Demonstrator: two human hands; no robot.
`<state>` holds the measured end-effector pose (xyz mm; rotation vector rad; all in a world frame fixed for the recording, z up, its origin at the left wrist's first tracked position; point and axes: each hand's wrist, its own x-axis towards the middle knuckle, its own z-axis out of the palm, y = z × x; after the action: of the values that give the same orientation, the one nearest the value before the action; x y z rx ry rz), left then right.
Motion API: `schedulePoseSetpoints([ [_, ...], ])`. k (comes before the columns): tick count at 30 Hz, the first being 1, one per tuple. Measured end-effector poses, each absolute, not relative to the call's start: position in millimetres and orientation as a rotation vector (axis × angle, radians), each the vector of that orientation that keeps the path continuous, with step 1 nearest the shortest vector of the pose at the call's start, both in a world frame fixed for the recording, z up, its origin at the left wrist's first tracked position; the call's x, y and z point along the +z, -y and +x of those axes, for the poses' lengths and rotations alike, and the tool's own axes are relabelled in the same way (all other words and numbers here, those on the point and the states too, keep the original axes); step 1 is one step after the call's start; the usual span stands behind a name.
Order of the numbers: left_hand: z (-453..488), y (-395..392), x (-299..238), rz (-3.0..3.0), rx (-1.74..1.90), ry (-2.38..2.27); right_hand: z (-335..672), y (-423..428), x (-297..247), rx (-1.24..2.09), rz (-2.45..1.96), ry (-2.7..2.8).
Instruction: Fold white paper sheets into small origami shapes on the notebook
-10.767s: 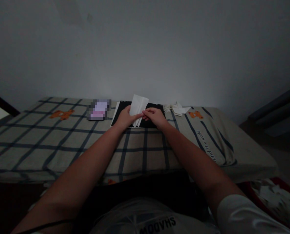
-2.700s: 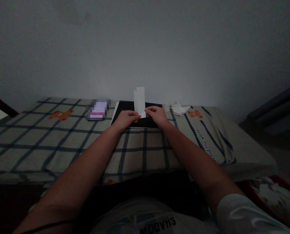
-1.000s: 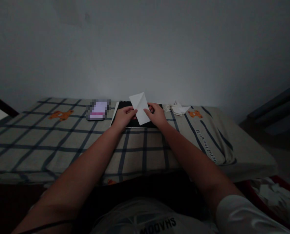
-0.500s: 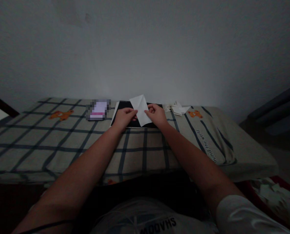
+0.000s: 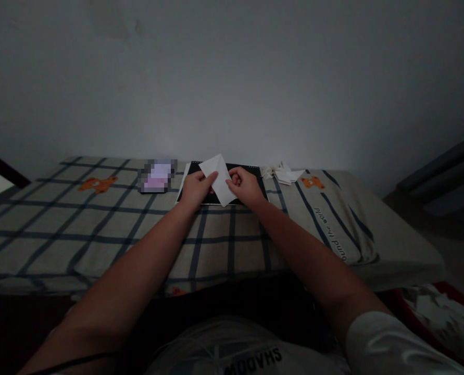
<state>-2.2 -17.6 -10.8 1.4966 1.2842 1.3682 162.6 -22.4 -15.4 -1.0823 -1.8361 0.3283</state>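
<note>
A white folded sheet of paper (image 5: 222, 183), roughly kite-shaped with pointed ends, is held between my two hands over a black spiral-edged pad (image 5: 251, 174). My left hand (image 5: 196, 189) pinches its left edge, thumb on top. On the opposite edge, my right hand (image 5: 247, 186) is closed, thumb against the paper and fingers curled. The paper's underside and some of the left fingertips are hidden. Right of the pad lie folded white paper pieces (image 5: 288, 174), one with a pointed wing-like tip.
A phone-like device (image 5: 157, 177) with a blurred screen lies to the left on the checked cloth (image 5: 138, 224). Behind the covered surface rises a pale wall (image 5: 232, 78). A red container (image 5: 411, 317) filled with white papers stands low at the right.
The paper has shifted slightly left and toward me, tilting a little. My left thumb has moved further onto it, and my right hand has followed slightly left.
</note>
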Motion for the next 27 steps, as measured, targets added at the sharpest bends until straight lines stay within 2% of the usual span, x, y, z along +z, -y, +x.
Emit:
schedulePoseSetpoints([
  [19,-8,6,-22,1.402,1.582,-1.293,161,21,-18,0.357,-1.021,1.903],
  [27,-2,5,-23,1.272,1.472,-1.142,165,17,-18,0.432,-1.142,1.693],
])
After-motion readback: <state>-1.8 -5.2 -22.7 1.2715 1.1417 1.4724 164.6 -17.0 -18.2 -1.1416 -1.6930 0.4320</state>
